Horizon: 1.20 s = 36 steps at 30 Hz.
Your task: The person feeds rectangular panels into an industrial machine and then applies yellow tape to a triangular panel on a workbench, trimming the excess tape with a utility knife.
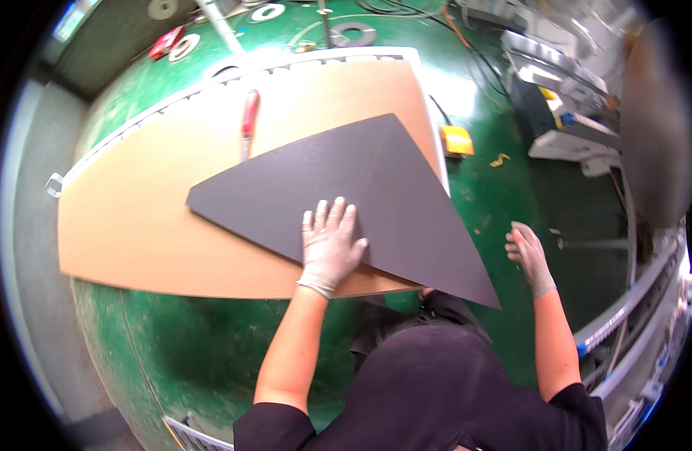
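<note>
A dark grey, roughly triangular panel (361,195) lies tilted across a wood-coloured board (128,218), one corner reaching past the near edge toward my body. My left hand (331,244), in a thin white glove, rests flat on the panel near its left lower edge, fingers stretched out. Off to the right, away from the panel, my gloved right hand (528,252) hangs over the floor with its fingers curled. A small reddish spot shows at those fingers; what it is stays unclear. Left of the panel, a tool with a red handle (249,111) and a narrow metal shaft lies on the board.
A white-edged table (417,59) supports the board. Beyond its right side, a yellow-covered device (456,140) sits on the green floor near a yellow scrap (500,160). Machinery (564,113) and rails stand at the right. Rolls of edging strip (353,34) and cables lie behind.
</note>
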### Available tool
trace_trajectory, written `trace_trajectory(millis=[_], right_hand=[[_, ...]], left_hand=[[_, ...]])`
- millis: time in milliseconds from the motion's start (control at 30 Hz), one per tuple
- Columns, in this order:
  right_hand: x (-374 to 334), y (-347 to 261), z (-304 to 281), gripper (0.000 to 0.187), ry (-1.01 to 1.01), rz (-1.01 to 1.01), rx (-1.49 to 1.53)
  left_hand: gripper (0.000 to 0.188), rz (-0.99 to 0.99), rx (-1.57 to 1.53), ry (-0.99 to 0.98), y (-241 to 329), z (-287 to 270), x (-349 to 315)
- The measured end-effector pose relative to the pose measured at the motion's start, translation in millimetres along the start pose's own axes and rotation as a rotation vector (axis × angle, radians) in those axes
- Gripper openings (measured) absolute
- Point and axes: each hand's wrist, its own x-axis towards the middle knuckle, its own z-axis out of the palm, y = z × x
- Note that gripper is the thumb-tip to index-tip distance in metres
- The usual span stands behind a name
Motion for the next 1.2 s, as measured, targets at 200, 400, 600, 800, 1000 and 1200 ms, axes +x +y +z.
trace_trajectory(millis=[200,400,600,800,1000,1200], right_hand=[[19,29,-25,0.038,-0.335,-0.023,-0.084],[22,-8,7,0.047,-0.569,-0.591,-0.488],[73,-56,49,0.054,-0.656,-1.073,-0.698],[125,-98,134,0.071,-0.614,-1.278,-1.031],[121,-96,172,0.077,-0.583,-1.371,-1.107],[117,-104,198,0.077,-0.602,-1.341,-1.109]], left_hand=[[0.06,-0.267,0.034,-0.085,39,5,4],[0.055,-0.682,0.013,0.177,70,44,22],[0.052,-0.751,0.003,0.331,71,62,24],[0.045,-0.759,-0.008,0.457,82,68,27],[0.044,-0.725,0.006,0.498,72,66,20],[0.043,-0.718,-0.011,0.487,46,57,21]])
